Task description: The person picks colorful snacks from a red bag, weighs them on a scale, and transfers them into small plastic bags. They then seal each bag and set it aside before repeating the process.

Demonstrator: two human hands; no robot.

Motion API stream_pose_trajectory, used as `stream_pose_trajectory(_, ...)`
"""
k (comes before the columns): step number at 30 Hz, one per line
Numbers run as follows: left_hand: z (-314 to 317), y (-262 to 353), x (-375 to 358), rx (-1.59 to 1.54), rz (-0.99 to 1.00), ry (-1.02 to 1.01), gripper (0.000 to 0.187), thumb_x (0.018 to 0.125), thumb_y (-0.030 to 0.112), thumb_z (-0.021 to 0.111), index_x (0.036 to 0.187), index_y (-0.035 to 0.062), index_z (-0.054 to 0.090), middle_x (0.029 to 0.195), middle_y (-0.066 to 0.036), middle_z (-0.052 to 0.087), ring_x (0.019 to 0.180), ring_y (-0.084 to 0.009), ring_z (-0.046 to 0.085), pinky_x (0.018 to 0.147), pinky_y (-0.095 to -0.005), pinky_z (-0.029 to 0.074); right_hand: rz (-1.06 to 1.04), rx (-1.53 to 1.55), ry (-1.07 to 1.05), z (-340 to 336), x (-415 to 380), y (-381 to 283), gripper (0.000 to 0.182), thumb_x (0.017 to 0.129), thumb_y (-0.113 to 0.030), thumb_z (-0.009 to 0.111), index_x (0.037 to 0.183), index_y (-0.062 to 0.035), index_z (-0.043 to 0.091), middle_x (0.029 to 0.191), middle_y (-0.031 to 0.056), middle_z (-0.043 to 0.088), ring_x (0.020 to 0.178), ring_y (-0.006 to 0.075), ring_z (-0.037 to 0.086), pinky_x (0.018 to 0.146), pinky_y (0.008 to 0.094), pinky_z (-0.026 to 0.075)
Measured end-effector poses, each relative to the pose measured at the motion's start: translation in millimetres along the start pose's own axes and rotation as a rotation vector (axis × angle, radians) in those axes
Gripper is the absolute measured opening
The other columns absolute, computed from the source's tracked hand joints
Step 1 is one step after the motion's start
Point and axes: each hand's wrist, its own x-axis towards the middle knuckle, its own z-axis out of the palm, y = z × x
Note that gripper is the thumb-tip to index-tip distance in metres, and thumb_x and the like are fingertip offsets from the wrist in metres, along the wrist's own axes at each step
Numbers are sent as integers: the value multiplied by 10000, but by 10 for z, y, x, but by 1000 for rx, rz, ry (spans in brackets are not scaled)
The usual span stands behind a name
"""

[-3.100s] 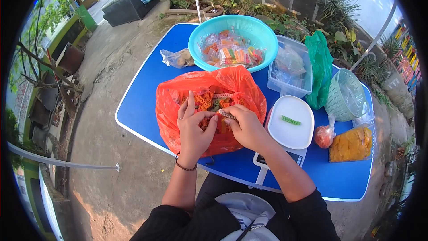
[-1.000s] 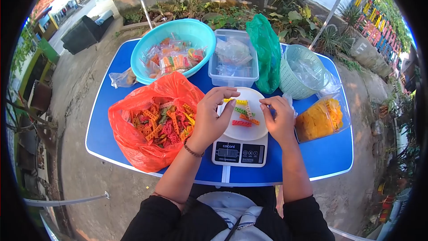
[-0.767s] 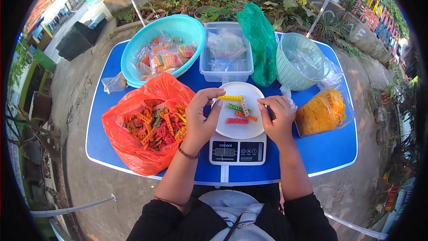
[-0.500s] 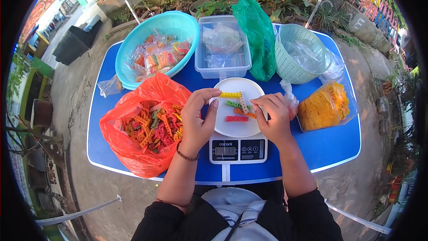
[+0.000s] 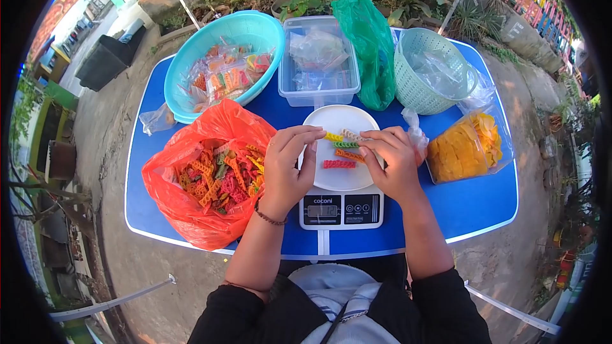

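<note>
Several ridged, coloured crackers lie on the round white plate of a kitchen scale (image 5: 315, 179): a yellow cracker (image 5: 333, 137), a pale cracker (image 5: 351, 134), a green cracker (image 5: 345, 144), an orange cracker (image 5: 349, 155) and a pink-red cracker (image 5: 339, 164). My left hand (image 5: 290, 162) is at the plate's left side, its index fingertip at the yellow cracker's end and its thumb apart below. From the right, my right hand (image 5: 393, 160) reaches over the plate with index and thumb apart, by the ends of the pale, green and orange crackers.
An orange-red plastic bag (image 5: 167, 175) full of coloured crackers stands left on the blue table (image 5: 452, 216). Behind are a turquoise basin (image 5: 175, 83) of packets, a clear tub (image 5: 319, 99), a green bag (image 5: 376, 57) and a pale-green basket (image 5: 424, 92). Yellow chips (image 5: 459, 153) sit right.
The pale cracker, slanted across the others before, now lies nearly level beside the yellow one. The green and yellow crackers sit closer together. My right index finger has moved up slightly.
</note>
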Motion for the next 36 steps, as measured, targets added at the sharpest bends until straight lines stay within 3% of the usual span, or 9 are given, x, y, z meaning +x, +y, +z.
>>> stream_pose_trajectory(7, 7, -17, -6, 37, 8, 24, 238, 863, -79, 656, 1041, 55, 739, 1064, -75, 743, 991, -276, 676, 886, -387, 503, 38, 44, 135, -31, 26, -1, 166, 802, 13, 747, 949, -62, 764, 1048, 47, 756, 934, 239, 646, 821, 357, 500)
stream_pose_trajectory(14, -22, -22, 6, 81, 30, 4, 259, 878, -141, 617, 1041, 17, 741, 1083, -116, 740, 998, -258, 700, 869, -340, 551, 34, -5, 187, -64, 26, 22, 231, 777, 35, 741, 977, -78, 764, 1019, 38, 740, 918, 245, 640, 810, 357, 498)
stream_pose_trajectory(29, -28, -38, -3, 83, 18, 1, 402, 783, -207, 518, 1021, 18, 751, 1087, -114, 742, 997, -256, 697, 847, -328, 544, 24, 10, 113, -72, 34, -42, 162, 795, -4, 760, 940, -75, 771, 1022, 30, 737, 911, 230, 625, 791, 343, 498)
stream_pose_trajectory(36, -32, -35, 0, 80, 6, -6, 438, 749, -213, 494, 1010, 22, 755, 1082, -110, 742, 985, -251, 692, 825, -320, 539, 40, 10, 26, -129, 6, -22, 170, 721, 7, 721, 856, -91, 754, 1117, 15, 718, 943, 233, 592, 808, 344, 487)
